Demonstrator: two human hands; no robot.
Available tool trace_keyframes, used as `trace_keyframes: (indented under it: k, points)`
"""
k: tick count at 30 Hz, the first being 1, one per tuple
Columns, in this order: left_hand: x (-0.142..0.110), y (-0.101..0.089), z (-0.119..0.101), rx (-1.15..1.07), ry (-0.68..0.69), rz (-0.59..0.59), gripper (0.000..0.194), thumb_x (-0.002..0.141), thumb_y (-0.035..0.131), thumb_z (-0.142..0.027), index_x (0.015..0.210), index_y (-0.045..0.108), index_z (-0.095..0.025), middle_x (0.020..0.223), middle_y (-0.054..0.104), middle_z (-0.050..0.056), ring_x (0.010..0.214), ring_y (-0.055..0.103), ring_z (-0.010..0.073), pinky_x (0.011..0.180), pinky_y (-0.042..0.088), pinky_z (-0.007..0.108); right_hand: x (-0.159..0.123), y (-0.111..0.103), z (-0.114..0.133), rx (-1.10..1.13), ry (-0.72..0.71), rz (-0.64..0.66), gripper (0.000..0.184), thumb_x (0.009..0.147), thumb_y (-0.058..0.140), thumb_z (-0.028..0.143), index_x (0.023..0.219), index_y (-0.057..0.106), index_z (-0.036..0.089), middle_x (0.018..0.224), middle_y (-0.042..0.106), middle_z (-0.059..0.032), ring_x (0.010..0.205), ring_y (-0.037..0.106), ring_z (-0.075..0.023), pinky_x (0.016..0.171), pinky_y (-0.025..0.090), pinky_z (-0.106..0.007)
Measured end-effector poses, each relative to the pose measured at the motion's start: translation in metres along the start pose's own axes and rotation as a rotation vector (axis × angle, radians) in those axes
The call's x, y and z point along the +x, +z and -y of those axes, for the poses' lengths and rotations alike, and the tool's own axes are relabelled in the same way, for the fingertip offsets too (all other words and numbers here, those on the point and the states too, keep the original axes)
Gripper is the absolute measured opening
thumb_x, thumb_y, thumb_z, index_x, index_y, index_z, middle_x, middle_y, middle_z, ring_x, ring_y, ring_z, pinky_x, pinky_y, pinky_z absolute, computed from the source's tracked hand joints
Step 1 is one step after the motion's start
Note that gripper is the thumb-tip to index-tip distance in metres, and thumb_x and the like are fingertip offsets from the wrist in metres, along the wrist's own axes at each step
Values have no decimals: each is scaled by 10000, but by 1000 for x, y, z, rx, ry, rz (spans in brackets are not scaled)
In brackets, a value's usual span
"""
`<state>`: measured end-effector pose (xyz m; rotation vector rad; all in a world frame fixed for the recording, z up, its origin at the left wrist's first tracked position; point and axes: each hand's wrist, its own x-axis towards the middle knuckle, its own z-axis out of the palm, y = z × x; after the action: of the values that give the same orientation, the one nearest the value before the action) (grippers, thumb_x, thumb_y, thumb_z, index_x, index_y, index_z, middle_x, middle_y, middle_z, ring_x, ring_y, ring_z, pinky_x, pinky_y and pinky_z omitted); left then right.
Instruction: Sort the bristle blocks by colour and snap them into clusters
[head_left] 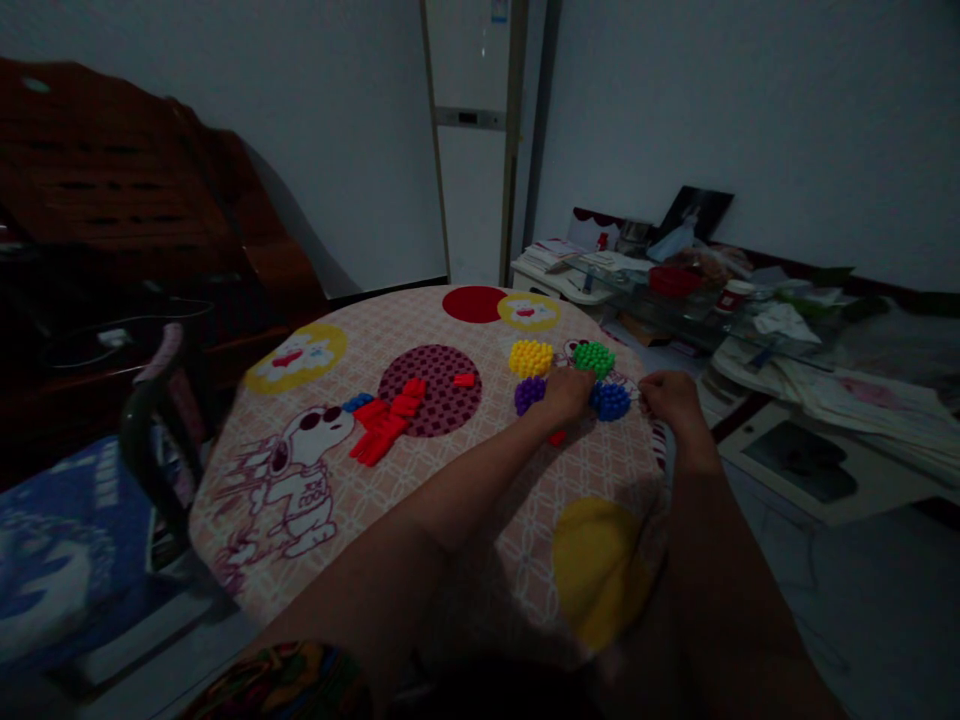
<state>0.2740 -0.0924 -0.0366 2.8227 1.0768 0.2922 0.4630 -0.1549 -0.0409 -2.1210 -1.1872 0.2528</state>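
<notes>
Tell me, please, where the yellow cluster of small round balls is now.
In the head view, the yellow cluster sits right of centre on the pink patterned tablecloth, left of the green cluster and just beyond the purple cluster.

A dark wooden settee (120, 150) stands far left beyond a chair (150, 440) with a blue cover (67, 545), a tall white unit (472, 190) far centre, and, right, a cluttered low stand (870, 488) bearing a red bowl (673, 283).

from afar i'm seeing dim, pale walls (345, 130); beyond the grip (570, 395) a tall white unit (474, 200) is standing, left of it a wooden bench (112, 150), right of it a low cabinet (885, 487).
</notes>
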Motion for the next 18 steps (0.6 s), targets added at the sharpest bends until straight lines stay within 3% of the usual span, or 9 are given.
trace_keyframes:
  k: [6, 11, 18]
  points:
    - [12, 9, -6, 12, -21, 50, 408, 773, 727, -299, 1127, 666, -105, 1146, 715, 189, 1109, 658, 343, 973, 486, 437, 1, 0, -2, -8, -23, -25, 171, 759, 571, 194, 758, 737, 149, 552, 675, -58, 461, 641, -179, 499, 484, -256]
    - [15, 16, -7, -24, -29, 42, 514, 775, 720, -266, 1230, 582, -67, 1164, 697, 220, 1092, 663, 357, 945, 494, 437, 3, 2, -5, -30, -36, 13, 219, 802, 545, 186, 847, 748, 121, 572, 674, -68, 474, 643, -175, 520, 499, -259]
    - [15, 17, -11, -74, -50, 30, 564, 777, 715, -220, 1282, 503, -88, 1170, 692, 200, 1099, 659, 336, 941, 489, 404, 7, 10, -7, -53, -6, 197, 494, 746, 482, 73, 1183, 711, 84, 601, 692, -58, 520, 665, -188, 543, 504, -263]
